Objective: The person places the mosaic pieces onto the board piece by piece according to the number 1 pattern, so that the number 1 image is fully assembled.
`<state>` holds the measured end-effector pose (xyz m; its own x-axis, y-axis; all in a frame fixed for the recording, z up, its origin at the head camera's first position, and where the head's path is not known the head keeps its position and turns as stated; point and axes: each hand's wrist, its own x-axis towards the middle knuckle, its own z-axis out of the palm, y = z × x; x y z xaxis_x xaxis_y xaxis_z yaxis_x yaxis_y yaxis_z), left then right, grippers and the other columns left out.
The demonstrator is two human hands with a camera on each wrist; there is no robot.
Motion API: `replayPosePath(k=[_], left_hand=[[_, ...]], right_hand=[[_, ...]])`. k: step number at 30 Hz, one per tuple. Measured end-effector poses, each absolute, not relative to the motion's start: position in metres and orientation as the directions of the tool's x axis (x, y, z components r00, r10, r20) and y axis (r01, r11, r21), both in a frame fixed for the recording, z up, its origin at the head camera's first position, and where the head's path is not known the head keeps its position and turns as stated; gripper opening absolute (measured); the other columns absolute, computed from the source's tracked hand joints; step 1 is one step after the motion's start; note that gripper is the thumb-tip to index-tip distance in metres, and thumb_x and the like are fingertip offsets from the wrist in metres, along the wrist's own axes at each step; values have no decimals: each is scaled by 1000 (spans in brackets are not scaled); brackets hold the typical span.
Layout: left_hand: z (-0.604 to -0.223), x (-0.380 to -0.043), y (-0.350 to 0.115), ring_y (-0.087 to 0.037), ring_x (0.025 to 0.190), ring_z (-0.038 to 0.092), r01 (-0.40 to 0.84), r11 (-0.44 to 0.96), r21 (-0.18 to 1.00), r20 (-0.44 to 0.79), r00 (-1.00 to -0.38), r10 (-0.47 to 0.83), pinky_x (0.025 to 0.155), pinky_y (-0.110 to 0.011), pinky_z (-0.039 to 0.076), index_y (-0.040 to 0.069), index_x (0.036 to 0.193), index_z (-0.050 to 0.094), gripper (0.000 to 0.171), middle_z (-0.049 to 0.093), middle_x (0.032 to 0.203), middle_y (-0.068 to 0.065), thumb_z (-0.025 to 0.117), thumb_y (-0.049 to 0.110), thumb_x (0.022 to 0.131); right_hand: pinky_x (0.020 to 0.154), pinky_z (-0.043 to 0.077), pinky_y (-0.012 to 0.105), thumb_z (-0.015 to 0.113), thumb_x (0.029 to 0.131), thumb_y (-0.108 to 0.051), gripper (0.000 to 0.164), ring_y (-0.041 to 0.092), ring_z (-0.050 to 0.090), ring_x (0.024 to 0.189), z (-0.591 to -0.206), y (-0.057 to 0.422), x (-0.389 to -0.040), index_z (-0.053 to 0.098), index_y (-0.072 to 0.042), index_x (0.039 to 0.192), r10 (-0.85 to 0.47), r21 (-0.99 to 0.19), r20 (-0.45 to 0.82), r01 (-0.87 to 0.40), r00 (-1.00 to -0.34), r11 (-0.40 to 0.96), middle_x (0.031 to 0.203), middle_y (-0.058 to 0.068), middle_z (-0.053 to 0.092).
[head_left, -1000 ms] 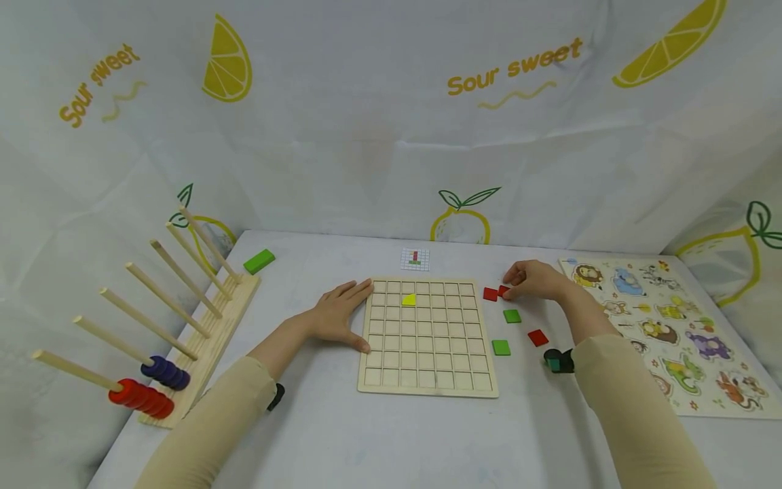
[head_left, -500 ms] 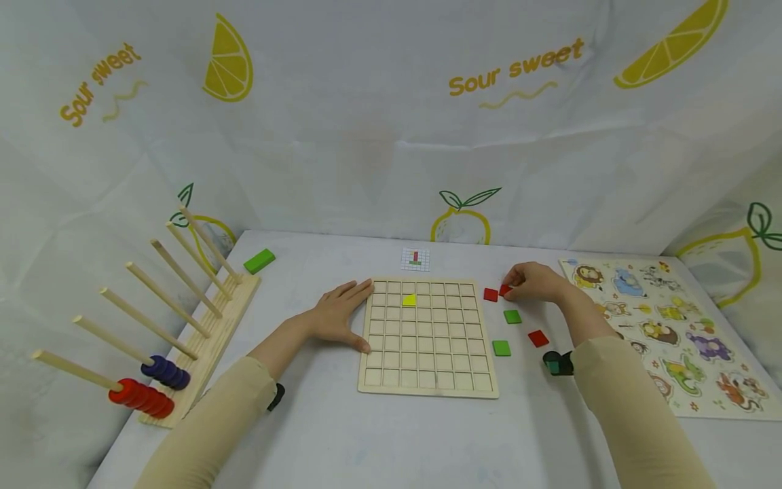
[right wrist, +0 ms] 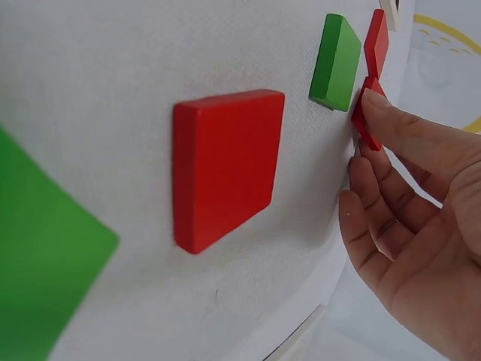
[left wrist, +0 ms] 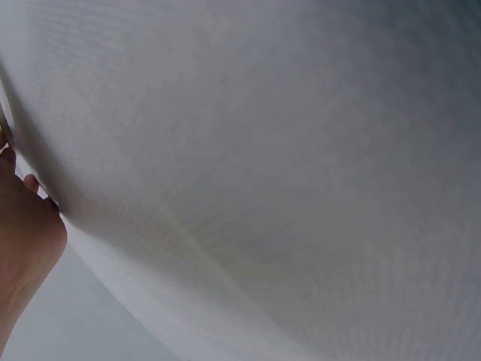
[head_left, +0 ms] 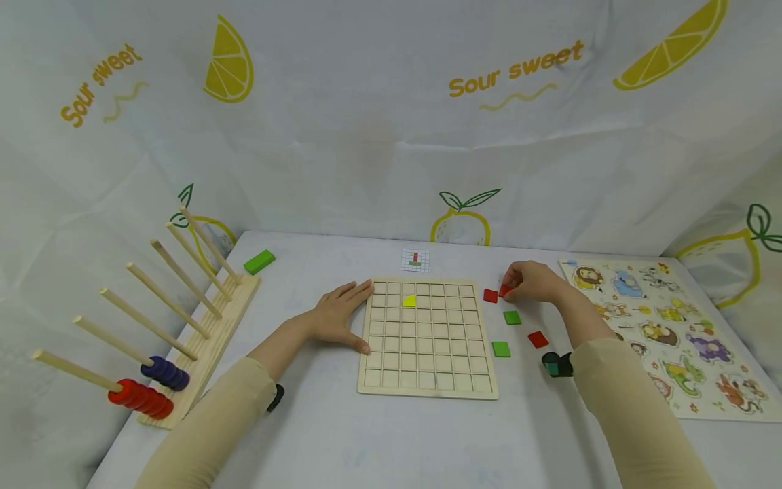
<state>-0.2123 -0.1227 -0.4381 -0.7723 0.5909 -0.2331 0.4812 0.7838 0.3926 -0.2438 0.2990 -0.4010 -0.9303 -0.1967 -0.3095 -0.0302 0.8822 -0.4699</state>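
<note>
The grid board (head_left: 425, 377) is touched along its left edge by the spread left hand (head_left: 334, 319), presumably for steadiness. By its far right corner, a thin red tile (head_left: 504, 291), suited to fingertips, is pinched by the right hand (head_left: 531, 280); whether it is lifted cannot be told.

Right wrist view: thumb of the right hand (right wrist: 425, 218) hides part of the pinched red tile (right wrist: 367, 131), the frame's right side clips that hand, and its left side crops the near green tile (right wrist: 45, 256). Left wrist view's mostly blurred pale cloth (left wrist: 285, 180), left hand (left wrist: 26, 244) cut off at the side, fingertips unclear. Head view: animal board (head_left: 711, 348) at the worktop (head_left: 366, 441)'s right edge is cropped and partly behind the right sleeve (head_left: 629, 401); grid card (head_left: 415, 260) near the back edge is too small for detail.
</note>
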Motion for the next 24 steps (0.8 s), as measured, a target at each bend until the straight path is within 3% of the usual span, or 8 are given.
replayPosePath(k=[15, 24], left_hand=[[-438, -212, -123, -34, 157, 3, 477, 783, 398, -236, -772, 590, 119, -67, 17, 18, 161, 10, 122, 3, 170, 1, 78, 64, 71], [-438, -213, -123, -35, 157, 3, 477, 783, 400, -239, -770, 591, 120, -66, 16, 18, 161, 10, 121, 3, 170, 1, 78, 64, 72]], right_hand=[[73, 45, 28, 72, 88, -13, 18, 23, 54, 86, -399, 301, -244, 64, -2, 100, -188, -515, -244, -37, -951, 856, 91, 11, 63], [71, 48, 25, 70, 90, -14, 18, 23, 57, 87, -397, 292, -244, 63, -4, 104, -154, -578, -190, -16, -970, 816, 97, 11, 62]])
